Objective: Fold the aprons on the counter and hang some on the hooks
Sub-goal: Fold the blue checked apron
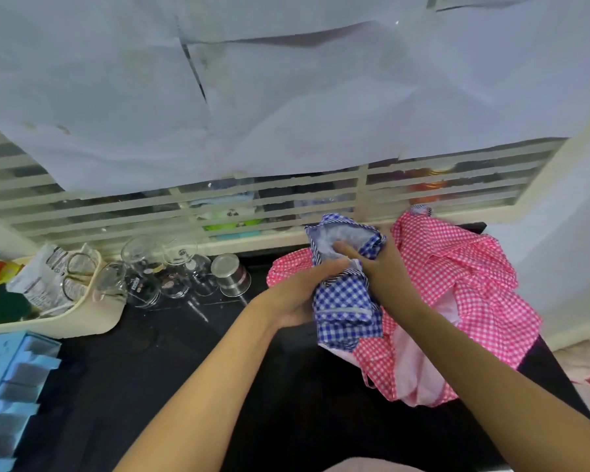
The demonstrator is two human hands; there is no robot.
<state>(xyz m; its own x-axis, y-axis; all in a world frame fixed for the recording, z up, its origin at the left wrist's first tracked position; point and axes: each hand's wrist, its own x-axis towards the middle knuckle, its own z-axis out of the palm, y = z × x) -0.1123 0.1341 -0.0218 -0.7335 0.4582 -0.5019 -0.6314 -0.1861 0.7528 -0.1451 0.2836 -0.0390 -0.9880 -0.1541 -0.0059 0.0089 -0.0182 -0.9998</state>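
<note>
We see both bare forearms reaching up from the lower edge and meeting above the right part of the glossy black desk point(157, 386). The left hand point(300, 294) comes in from the left with its palm turned toward the right. Its fingers point(332, 267) curl against the left side of a bunched blue-and-white checked cloth apron point(344, 301) and grip it. The right hand point(382, 272) crosses in from the right with its back toward us, and its thumb point(343, 248) presses on the pale inner lining near the top of the same bundle. Its other fingers are hidden behind the cloth, so we read a pinch there but cannot tell how far they wrap. The blue apron is held between the two hands: its upper part rises above the thumb, and its lower folds hang below the left palm and touch a pink-and-white checked cloth apron point(457, 284). That pink apron lies crumpled on the desk under and to the right of the hands, with its paler inside showing. Well to the left, along the back of the desk, stand clear drinking glasses point(143, 267) and a steel cup point(230, 274), beside a cream plastic basket point(92, 321) holding packets. A light blue plastic tray with compartments point(14, 386) sits nearer us. Behind the desk a slatted cream window point(116, 212) is partly covered by white sheets point(252, 97).
</note>
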